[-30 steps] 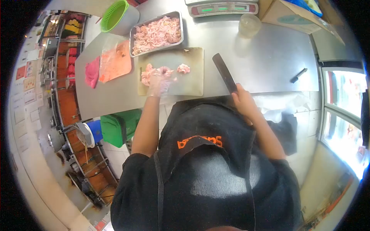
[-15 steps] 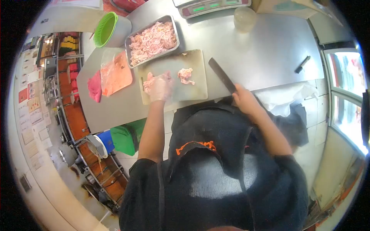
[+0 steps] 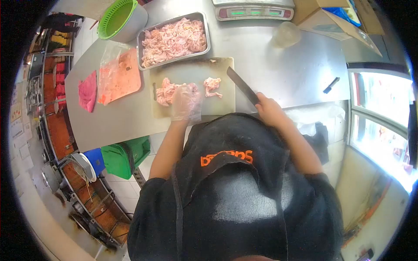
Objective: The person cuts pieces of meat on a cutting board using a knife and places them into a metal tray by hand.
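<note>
My left hand (image 3: 187,102), in a clear plastic glove, is on the cutting board (image 3: 193,108) with its fingers curled closed. It touches the right side of a pile of raw, pale pink meat (image 3: 165,92); whatever lies inside the fingers is hidden. A smaller piece of raw meat (image 3: 212,86) lies apart to the right on the same board. My bare right hand (image 3: 271,111) grips the handle of a knife (image 3: 243,86) with a long, broad blade. Its blade points away from me and to the left, over the board's right edge.
Behind the board stands a metal tray (image 3: 208,45) heaped with similar meat. An orange-pink board (image 3: 130,85) with a plastic bag and a pink cloth (image 3: 88,92) lie left. Further back are a bucket with a green basket (image 3: 115,24), a scale (image 3: 254,13), a plastic tub (image 3: 286,35) and a marker (image 3: 332,85).
The camera view has shifted. My left hand has moved a little right across the pile, its fingers now curled at the pile's right side. The knife stays in my right hand beside the board.
</note>
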`<state>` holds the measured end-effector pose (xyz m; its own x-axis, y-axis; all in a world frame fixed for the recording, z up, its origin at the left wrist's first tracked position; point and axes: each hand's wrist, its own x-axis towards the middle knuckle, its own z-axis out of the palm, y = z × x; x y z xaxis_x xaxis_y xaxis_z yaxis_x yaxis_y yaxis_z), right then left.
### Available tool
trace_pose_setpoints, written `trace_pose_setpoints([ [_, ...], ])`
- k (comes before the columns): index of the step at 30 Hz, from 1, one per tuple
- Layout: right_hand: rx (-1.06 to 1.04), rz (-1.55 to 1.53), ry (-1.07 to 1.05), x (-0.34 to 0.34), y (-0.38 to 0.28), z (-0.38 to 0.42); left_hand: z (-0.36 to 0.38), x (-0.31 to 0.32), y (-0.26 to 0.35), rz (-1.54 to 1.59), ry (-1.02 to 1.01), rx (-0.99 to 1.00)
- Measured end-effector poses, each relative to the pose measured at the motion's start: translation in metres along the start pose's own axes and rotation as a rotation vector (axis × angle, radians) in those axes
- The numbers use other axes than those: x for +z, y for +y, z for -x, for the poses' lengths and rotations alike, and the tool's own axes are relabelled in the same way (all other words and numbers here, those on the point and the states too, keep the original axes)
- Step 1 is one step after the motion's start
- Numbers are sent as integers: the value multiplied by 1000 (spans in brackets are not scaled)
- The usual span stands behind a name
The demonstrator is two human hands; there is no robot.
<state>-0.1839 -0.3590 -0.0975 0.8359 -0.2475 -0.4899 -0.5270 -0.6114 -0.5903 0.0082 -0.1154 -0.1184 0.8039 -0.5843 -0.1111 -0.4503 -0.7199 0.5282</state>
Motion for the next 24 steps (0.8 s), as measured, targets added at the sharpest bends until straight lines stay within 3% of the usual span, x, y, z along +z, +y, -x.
trace_pose_setpoints([
  [2, -16, 59, -83, -4, -10, -3, 2, 3, 4, 26, 18, -15],
  [4, -33, 65, -67, -3, -18, -2, -2, 16, 19, -299, -182, -44],
  [8, -38, 57, -54, -2, -20, 1, -7, 22, 33, -501, -219, 39],
  [11, -76, 66, -49, 10, -9, -4, -3, 20, 2, -343, -138, -93],
  [13, -85, 68, -35, 24, -5, -12, 5, -1, -13, -167, 71, 63],
  [14, -92, 84, -27, 30, -6, -14, 5, -9, -17, -180, 69, 67],
  [15, -96, 73, -24, 33, -11, -13, 4, -17, -17, -28, 74, -113],
  [17, -155, 139, -50, 35, -25, -8, 5, -37, -6, 115, 82, -294],
  [19, -204, 164, -132, 35, -34, -4, 6, -57, 10, 941, 99, -333],
  [20, -247, 197, -214, 34, -35, -3, 3, -61, 9, 937, 102, -331],
  [22, -226, 134, -192, 31, -34, 6, -10, -67, 10, 921, 59, -191],
  [24, -201, 77, -169, 22, -31, 14, -17, -63, 26, 988, -26, -213],
])
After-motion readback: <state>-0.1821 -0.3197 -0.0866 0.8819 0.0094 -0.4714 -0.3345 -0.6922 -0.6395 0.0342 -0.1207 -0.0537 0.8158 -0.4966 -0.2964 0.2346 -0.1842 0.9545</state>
